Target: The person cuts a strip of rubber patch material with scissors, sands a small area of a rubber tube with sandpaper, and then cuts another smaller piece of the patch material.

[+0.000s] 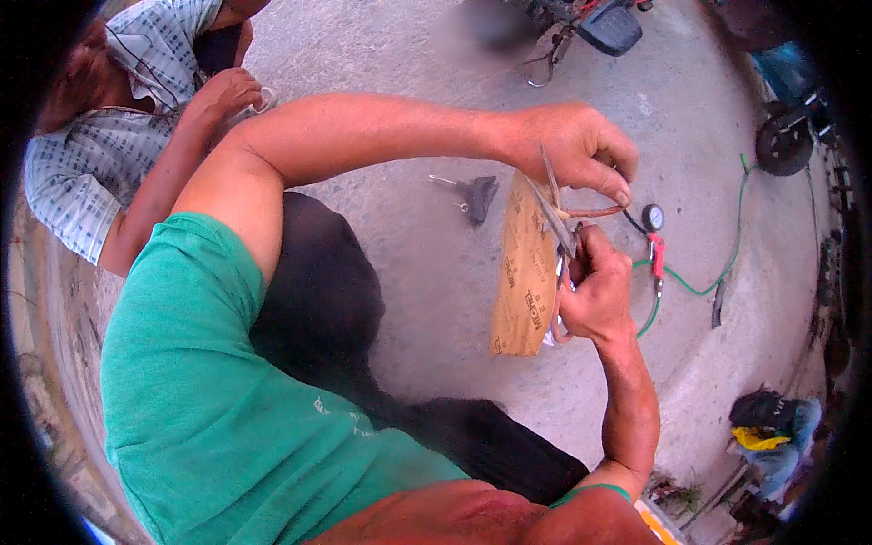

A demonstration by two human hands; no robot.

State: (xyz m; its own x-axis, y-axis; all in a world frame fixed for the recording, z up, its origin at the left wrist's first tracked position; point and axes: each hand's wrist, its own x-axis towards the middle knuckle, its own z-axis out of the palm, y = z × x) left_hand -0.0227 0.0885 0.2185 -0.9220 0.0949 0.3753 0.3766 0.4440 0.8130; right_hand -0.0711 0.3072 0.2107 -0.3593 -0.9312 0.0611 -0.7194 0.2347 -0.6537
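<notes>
- Tan paper sheet, long and flat with dark print on it (524,291), is up in front of the person, between the two hands and above the gray ground (436,336).
- Its top end is just below the left hand (568,150), and its right edge is close to the right hand (599,286).
- The right hand is closed around the handles of a pair of gray metal scissors (563,234).
- The two scissor blades are a little bit apart, and they point up toward the left hand, beside the top of the sheet.
- The left hand has bent fingers, and its tips are by a thin, curled brown strip (595,213). I cannot tell how tight its grip is, or if the strip is part of the sheet.
- Right of the hands is a round gauge with a white face (653,217), joined to a bright red handle (657,254).
- A thin green hose (700,292) curves over the ground near it.
- A small black thing with a silver metal rod (480,195) lies on the ground, left of the sheet.
- At the far left is another person in a pale shirt with blue marks (82,173), with one arm bent.
</notes>
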